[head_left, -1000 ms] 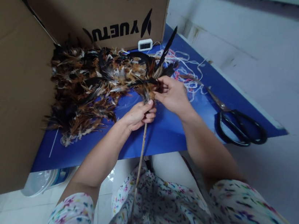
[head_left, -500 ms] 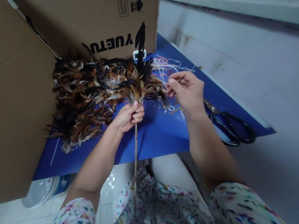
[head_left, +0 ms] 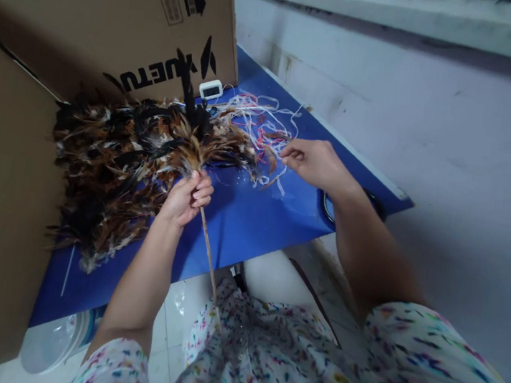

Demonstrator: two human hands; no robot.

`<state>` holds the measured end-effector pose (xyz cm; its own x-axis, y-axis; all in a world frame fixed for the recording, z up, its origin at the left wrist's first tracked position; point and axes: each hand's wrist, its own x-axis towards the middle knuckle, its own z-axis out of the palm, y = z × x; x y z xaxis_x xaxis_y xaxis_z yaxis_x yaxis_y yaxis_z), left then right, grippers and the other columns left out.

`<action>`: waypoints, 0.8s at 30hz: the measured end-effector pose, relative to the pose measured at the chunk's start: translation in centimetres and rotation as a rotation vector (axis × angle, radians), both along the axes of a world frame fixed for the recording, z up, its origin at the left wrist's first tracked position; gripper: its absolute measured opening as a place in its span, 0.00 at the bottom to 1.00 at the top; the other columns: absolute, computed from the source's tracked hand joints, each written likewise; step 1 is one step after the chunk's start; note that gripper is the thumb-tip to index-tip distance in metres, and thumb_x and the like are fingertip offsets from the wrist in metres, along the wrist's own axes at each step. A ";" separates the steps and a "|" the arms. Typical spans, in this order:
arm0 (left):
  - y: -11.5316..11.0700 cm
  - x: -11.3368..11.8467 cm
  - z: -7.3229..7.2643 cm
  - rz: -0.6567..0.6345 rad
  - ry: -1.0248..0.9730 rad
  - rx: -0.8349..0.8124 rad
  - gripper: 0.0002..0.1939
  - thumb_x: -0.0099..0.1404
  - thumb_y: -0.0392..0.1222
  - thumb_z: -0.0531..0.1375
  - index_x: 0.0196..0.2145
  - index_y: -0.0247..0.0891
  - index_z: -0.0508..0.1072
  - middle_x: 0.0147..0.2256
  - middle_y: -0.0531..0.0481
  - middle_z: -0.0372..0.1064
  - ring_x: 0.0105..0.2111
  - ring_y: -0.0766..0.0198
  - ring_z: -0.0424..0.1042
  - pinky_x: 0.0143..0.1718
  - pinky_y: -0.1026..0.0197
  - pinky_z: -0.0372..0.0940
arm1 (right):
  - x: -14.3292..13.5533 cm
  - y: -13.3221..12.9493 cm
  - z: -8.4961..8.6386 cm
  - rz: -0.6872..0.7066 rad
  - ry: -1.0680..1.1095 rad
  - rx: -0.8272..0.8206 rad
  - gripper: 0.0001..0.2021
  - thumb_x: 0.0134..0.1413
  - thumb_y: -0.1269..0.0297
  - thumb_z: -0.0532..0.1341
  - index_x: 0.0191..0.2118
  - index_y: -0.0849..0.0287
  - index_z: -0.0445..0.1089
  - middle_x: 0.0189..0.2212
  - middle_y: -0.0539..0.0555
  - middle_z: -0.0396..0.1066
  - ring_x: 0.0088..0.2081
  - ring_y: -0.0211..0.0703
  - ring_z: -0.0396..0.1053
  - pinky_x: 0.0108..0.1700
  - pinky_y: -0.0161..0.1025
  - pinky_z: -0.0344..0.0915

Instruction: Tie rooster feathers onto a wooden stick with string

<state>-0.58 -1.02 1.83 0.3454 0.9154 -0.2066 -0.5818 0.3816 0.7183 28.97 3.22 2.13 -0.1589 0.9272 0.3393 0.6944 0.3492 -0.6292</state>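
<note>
My left hand is closed around the thin stick of a feather duster, just below its head of brown and black feathers. The stick slants down toward my lap. To the right, my right hand hovers over the blue table with thumb and fingertips pinched. What lies between those fingertips, if anything, is too fine to make out. A tangle of white and pink plastic strings lies just beyond it. Black-handled scissors are mostly hidden beneath my right forearm.
Rows of brown and black feathers cover the left of the blue table. Cardboard boxes stand behind and at the left. A small white digital device sits near the back box. A wall and ledge border the right.
My right hand has moved rightward, away from the feather duster, its fingers still pinched. My left hand keeps its grip on the stick. The view has turned right, and my forearm now covers more of the scissors.
</note>
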 end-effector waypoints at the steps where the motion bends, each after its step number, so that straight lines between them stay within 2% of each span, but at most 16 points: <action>1: 0.1 0.0 0.0 0.025 0.001 -0.004 0.08 0.71 0.38 0.56 0.32 0.34 0.64 0.24 0.58 0.51 0.17 0.78 0.53 0.14 0.75 0.47 | 0.2 0.0 0.1 -0.004 -0.133 -0.019 0.08 0.51 0.71 0.60 0.34 0.57 0.77 0.28 0.52 0.76 0.33 0.43 0.74 0.35 0.38 0.65; 5: 0.5 -0.1 0.0 0.115 0.024 -0.024 0.10 0.73 0.38 0.53 0.31 0.34 0.62 0.24 0.58 0.51 0.17 0.79 0.53 0.14 0.76 0.46 | 0.4 0.6 0.6 -0.060 -0.502 -0.142 0.15 0.55 0.72 0.56 0.42 0.55 0.78 0.40 0.56 0.79 0.42 0.51 0.75 0.38 0.41 0.64; 9: 0.8 -0.1 -0.2 0.148 0.055 -0.046 0.11 0.71 0.38 0.56 0.30 0.35 0.61 0.23 0.59 0.50 0.17 0.79 0.53 0.14 0.76 0.45 | 0.2 1.6 0.4 0.002 -0.639 -0.196 0.19 0.55 0.75 0.56 0.48 0.53 0.77 0.46 0.57 0.77 0.46 0.53 0.74 0.41 0.42 0.66; 11: 0.8 -0.2 -0.2 0.152 0.069 -0.058 0.11 0.70 0.38 0.58 0.30 0.35 0.61 0.23 0.59 0.50 0.17 0.79 0.52 0.14 0.76 0.45 | -0.1 1.9 0.2 0.058 -0.682 -0.214 0.18 0.54 0.77 0.57 0.47 0.54 0.77 0.48 0.59 0.75 0.48 0.54 0.73 0.43 0.43 0.67; 15: 0.7 -0.1 -0.2 0.160 0.100 -0.064 0.11 0.71 0.37 0.56 0.30 0.35 0.61 0.23 0.58 0.51 0.16 0.79 0.52 0.14 0.76 0.45 | -0.5 2.4 -0.1 0.100 -0.750 -0.238 0.12 0.58 0.75 0.56 0.38 0.58 0.78 0.48 0.64 0.73 0.49 0.58 0.72 0.44 0.46 0.67; 17: 0.7 -0.1 -0.2 0.165 0.118 -0.066 0.11 0.71 0.36 0.54 0.30 0.35 0.61 0.23 0.58 0.52 0.16 0.79 0.52 0.14 0.76 0.44 | -0.3 2.8 0.1 0.147 -0.680 -0.222 0.10 0.57 0.75 0.57 0.35 0.60 0.76 0.46 0.63 0.74 0.49 0.57 0.72 0.46 0.46 0.67; 19: 0.7 -0.1 -0.2 0.165 0.125 -0.065 0.11 0.71 0.36 0.55 0.30 0.35 0.61 0.23 0.58 0.52 0.16 0.79 0.53 0.14 0.76 0.45 | 0.3 3.5 0.6 0.172 -0.509 -0.234 0.07 0.54 0.76 0.60 0.32 0.60 0.75 0.41 0.60 0.75 0.47 0.54 0.73 0.46 0.45 0.66; 21: 0.7 -0.1 -0.3 0.162 0.121 -0.062 0.10 0.70 0.36 0.56 0.30 0.35 0.61 0.23 0.58 0.52 0.16 0.79 0.53 0.14 0.76 0.45 | 1.0 4.2 1.4 0.150 -0.231 -0.293 0.06 0.52 0.76 0.64 0.29 0.59 0.73 0.34 0.56 0.76 0.41 0.48 0.73 0.45 0.43 0.66; 24: 0.7 -0.2 -0.4 0.148 0.108 -0.058 0.10 0.70 0.36 0.57 0.30 0.35 0.62 0.23 0.58 0.52 0.16 0.79 0.53 0.14 0.75 0.44 | 1.7 4.9 2.6 0.112 0.260 -0.432 0.08 0.54 0.74 0.65 0.27 0.58 0.70 0.29 0.54 0.75 0.33 0.41 0.72 0.40 0.40 0.67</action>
<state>-0.77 -0.29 1.47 0.1805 0.9402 -0.2887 -0.5557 0.3397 0.7588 30.68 8.08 4.74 -0.2264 0.9736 -0.0294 0.4689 0.0825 -0.8794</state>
